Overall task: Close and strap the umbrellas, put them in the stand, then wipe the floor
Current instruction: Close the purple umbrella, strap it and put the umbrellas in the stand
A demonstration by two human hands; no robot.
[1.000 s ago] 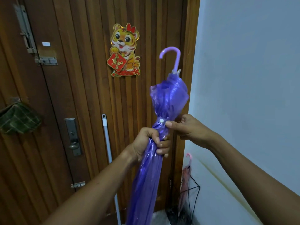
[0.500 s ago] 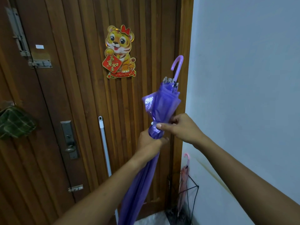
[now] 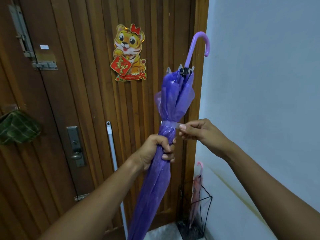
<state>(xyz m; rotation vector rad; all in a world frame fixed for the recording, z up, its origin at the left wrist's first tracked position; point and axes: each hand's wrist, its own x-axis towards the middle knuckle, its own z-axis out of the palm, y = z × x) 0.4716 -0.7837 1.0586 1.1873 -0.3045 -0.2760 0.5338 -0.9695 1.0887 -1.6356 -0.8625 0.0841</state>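
A folded purple umbrella (image 3: pixel 174 94) stands upright in front of me, hooked handle at the top. My left hand (image 3: pixel 157 151) grips its gathered canopy around the middle. A clear strap (image 3: pixel 170 124) circles the canopy just above that grip, and my right hand (image 3: pixel 199 131) pinches the strap's free end, pulled out to the right. Low at the right, a black wire umbrella stand (image 3: pixel 206 210) sits in the corner with a closed pink umbrella (image 3: pixel 196 191) inside it.
A wooden door (image 3: pixel 86 101) with a tiger sticker (image 3: pixel 129 52), lock plate (image 3: pixel 76 146) and latches fills the left. A white pole (image 3: pixel 113 156) leans on it. A green cloth (image 3: pixel 17 127) hangs far left. A pale wall (image 3: pixel 268 84) is on the right.
The umbrella has tilted so its handle leans right. My right hand moved off the canopy to the right, drawing the strap's end out. My left hand keeps its grip.
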